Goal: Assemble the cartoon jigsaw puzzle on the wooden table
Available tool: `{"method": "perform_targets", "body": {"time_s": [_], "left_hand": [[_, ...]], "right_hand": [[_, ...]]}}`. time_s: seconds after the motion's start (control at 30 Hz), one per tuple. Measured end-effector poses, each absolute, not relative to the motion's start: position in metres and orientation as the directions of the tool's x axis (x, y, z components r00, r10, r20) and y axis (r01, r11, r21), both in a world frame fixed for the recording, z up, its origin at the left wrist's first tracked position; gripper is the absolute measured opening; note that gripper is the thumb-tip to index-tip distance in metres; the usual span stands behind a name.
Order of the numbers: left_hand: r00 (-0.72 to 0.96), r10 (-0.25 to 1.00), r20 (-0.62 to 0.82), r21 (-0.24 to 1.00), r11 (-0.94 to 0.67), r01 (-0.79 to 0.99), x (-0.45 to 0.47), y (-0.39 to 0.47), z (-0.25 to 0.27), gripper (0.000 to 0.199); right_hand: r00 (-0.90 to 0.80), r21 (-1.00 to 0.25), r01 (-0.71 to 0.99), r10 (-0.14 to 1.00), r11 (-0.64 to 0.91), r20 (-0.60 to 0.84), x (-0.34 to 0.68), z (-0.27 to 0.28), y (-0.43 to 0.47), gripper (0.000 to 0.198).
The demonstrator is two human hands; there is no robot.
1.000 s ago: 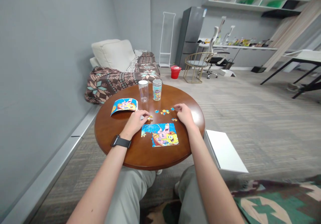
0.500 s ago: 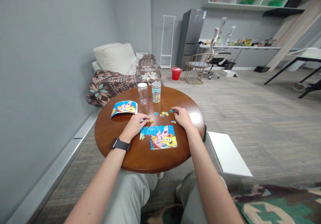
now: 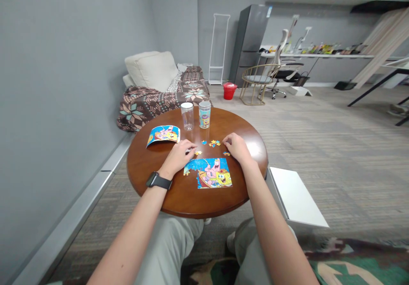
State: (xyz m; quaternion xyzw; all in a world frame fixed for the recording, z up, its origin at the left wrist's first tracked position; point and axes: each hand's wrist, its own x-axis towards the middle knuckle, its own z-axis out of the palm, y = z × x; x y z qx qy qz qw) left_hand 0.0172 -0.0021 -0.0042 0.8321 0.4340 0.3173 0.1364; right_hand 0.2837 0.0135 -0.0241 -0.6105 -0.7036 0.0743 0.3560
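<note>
Wooden table, one unfinished puzzle, two hands

I have the part-built puzzle on the worktop in my feed. Behind the puzzle I see loose pieces; farther behind it, a jar and a canister stand side by side. The picture sheet lies behind it to the left. The left hand is behind-left of it, the right hand behind-right. Off the worktop, a box sits right of it.
</note>
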Motion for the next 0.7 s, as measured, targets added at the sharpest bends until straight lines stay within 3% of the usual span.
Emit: {"method": "perform_targets", "body": {"time_s": [0.2,0.47,0.57,0.7], "left_hand": [[0.406,0.819,0.405,0.521,-0.571,0.634,0.018,-0.003,-0.003,0.019],[0.392,0.833,0.39,0.528,-0.551,0.646,0.019,-0.006,0.0,0.018],[0.385,0.83,0.403,0.526,-0.555,0.645,0.021,-0.005,0.0,0.016],[0.366,0.839,0.402,0.53,-0.539,0.654,0.019,-0.009,0.008,0.015]], "right_hand": [[0.055,-0.735,0.658,0.963,0.162,0.262,0.284,-0.025,0.014,0.031],[0.035,-0.72,0.686,0.983,0.106,0.179,0.287,-0.016,0.01,0.026],[-0.032,-0.725,0.67,0.982,0.158,0.184,0.286,-0.01,0.009,0.015],[-0.268,-0.749,0.549,0.927,0.372,0.264,0.266,0.006,-0.008,0.012]]}}
